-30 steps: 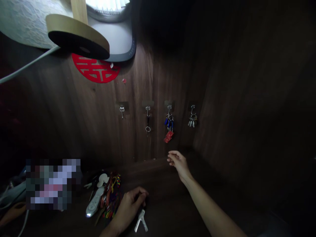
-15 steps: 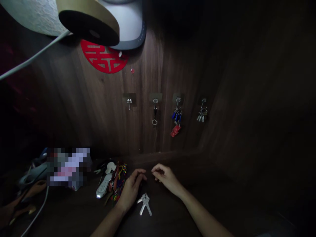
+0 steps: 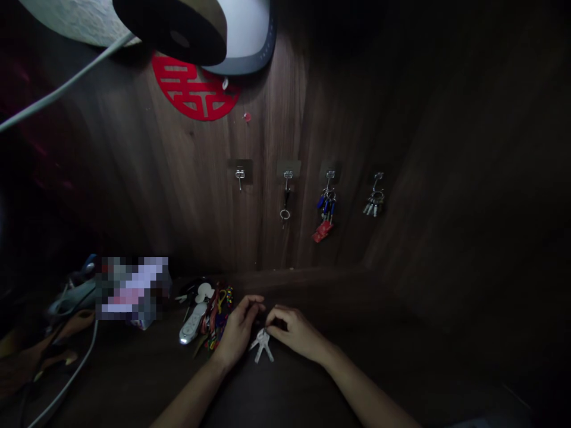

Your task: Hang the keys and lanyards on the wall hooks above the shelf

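Note:
A small bunch of silver keys (image 3: 262,346) lies on the dark wooden surface between my hands. My right hand (image 3: 294,334) pinches the top of this bunch between thumb and fingertip; the ring itself is hard to make out. Just left of the keys rests my left hand (image 3: 238,333), its fingers loosely curved and apart, with nothing visible in it. Beside that hand lies a pile of colourful braided cords (image 3: 217,318) together with a white remote-like fob (image 3: 193,324) whose end glows.
On the wooden back wall are several hooks; the leftmost hook (image 3: 239,175) is bare. Others carry a key ring (image 3: 285,214), blue-topped keys with a red charm (image 3: 322,231), and more keys (image 3: 373,208). A lamp (image 3: 178,35) and white cable (image 3: 66,89) hang upper left. A blurred box (image 3: 147,312) stands left.
My right hand has come down and left onto the keys and taken hold of their top. My left hand stays nearly where it was. The view has shifted slightly.

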Tool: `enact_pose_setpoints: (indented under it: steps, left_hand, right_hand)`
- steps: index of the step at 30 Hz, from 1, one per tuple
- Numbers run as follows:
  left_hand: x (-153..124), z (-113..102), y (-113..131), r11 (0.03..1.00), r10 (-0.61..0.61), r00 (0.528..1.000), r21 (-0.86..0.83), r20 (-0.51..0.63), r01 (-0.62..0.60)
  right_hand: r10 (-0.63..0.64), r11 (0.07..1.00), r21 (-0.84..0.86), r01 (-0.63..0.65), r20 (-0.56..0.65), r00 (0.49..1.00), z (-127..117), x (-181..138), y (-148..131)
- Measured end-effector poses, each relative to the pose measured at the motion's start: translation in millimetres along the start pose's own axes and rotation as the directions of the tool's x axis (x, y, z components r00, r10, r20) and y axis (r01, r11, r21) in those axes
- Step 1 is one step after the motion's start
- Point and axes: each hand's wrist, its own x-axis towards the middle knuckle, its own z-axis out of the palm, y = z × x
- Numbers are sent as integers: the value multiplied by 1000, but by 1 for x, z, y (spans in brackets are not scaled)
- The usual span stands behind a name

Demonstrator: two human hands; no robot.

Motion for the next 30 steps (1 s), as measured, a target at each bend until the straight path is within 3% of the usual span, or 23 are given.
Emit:
enact_pose_setpoints:
  steps: [8,14,19,30]
  left_hand:
    - [-1,1,3,986,77,989,139,124,-95]
    - [-3,7,6,997,56,981,50,186,-67]
    - [-3,9,2,996,46,992,76,116,-55]
    - [-2,5,4,987,57,985,137,162,-80]
  right_hand:
    - [152,921,378,-99,-114,982,-6,4,5]
    - [202,851,520,-77,-189,961,-8,8,6]
    - [242,800,593,-93,-177,954,-9,10,8]
    - [261,795,594,-125,-148,954,-13,10,9]
